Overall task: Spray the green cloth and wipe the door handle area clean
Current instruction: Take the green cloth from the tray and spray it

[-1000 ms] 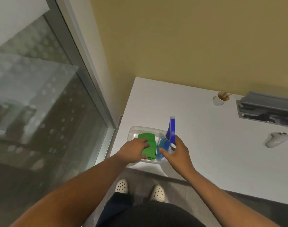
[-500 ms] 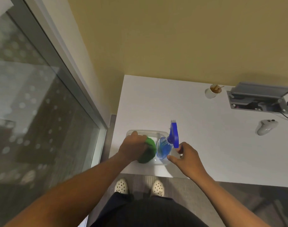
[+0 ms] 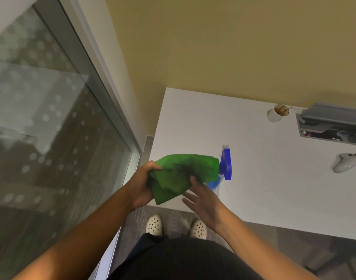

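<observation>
White counter (image 3: 254, 178) against a yellow wall, glass panel (image 3: 41, 118) with metal frame on the left. Nearest: white perforated shoes (image 3: 155, 225) on grey floor at the counter edge. Left hand (image 3: 140, 186) grips the green cloth (image 3: 181, 174), lifted above the counter's near edge. Right hand (image 3: 203, 201) is spread loose, fingertips touching the cloth's underside, holding nothing. Blue spray bottle (image 3: 225, 166) stands just behind the cloth, partly hidden by it. Farther right: white controller (image 3: 347, 162), paper cup (image 3: 278, 113), open grey cable box (image 3: 330, 126) by the wall.
</observation>
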The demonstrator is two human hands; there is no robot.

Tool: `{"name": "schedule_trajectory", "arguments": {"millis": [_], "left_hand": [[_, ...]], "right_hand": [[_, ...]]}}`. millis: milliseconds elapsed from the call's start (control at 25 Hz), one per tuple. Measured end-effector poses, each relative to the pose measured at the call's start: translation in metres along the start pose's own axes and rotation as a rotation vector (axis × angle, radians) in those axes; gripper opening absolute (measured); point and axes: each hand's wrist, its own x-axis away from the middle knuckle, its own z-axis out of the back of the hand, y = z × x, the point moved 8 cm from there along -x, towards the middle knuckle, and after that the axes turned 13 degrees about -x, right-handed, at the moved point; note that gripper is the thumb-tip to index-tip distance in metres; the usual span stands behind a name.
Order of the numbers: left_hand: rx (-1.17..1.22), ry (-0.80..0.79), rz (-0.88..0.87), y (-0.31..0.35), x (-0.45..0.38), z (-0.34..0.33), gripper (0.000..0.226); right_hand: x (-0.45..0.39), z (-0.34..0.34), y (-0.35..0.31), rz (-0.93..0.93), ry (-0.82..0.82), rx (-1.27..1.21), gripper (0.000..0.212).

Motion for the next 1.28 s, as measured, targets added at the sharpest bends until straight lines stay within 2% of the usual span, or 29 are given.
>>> {"name": "schedule_trajectory", "arguments": {"millis": [120,240,320,400,560,640,760,880,1000,1160,1240,1280], "left_hand": [[0.101,-0.063,-0.023,-0.012,0.013,-0.005,0.063],[0.028,-0.036,-0.03,-0.012,0.022,-0.002,0.063],[-0.164,0.083,-0.048,-0.004,0.024,0.009,0.055],[-0.351,0.139,-0.118,0.013,0.021,0.01,0.057],[-0.432,0.161,-0.181,0.035,0.006,-0.003,0.042],[-0.428,0.237,-0.216,0.039,-0.003,-0.003,0.035],[-0.232,0.32,-0.236,0.042,-0.011,-0.002,0.029],[-0.111,0.243,-0.127,0.036,-0.015,-0.008,0.045],[-0.157,0.091,-0.02,0.028,-0.017,-0.016,0.053],[-0.024,0.001,-0.027,0.024,-0.018,-0.019,0.05],[0.055,-0.04,-0.036,0.022,-0.02,-0.019,0.051],[0.085,-0.046,-0.038,0.021,-0.022,-0.018,0.052]], "right_hand": [[-0.013,-0.018,-0.014,0.113,-0.09,-0.138,0.066],[-0.024,-0.023,-0.028,0.178,-0.093,-0.108,0.066],[-0.026,-0.026,-0.036,0.199,-0.082,-0.025,0.06],[-0.027,-0.029,-0.042,0.233,-0.061,0.108,0.055],[-0.03,-0.039,-0.054,0.302,-0.031,0.323,0.046],[-0.03,-0.044,-0.059,0.305,-0.062,0.329,0.055],[-0.028,-0.043,-0.057,0.27,-0.115,0.341,0.078],[-0.029,-0.031,-0.05,0.246,-0.134,0.401,0.084],[-0.024,-0.026,-0.048,0.27,-0.118,0.537,0.069],[-0.012,-0.015,-0.04,0.325,-0.09,0.583,0.039],[-0.002,0.008,-0.034,0.378,0.05,0.605,0.015],[0.005,0.024,-0.032,0.412,0.154,0.63,0.016]]}}
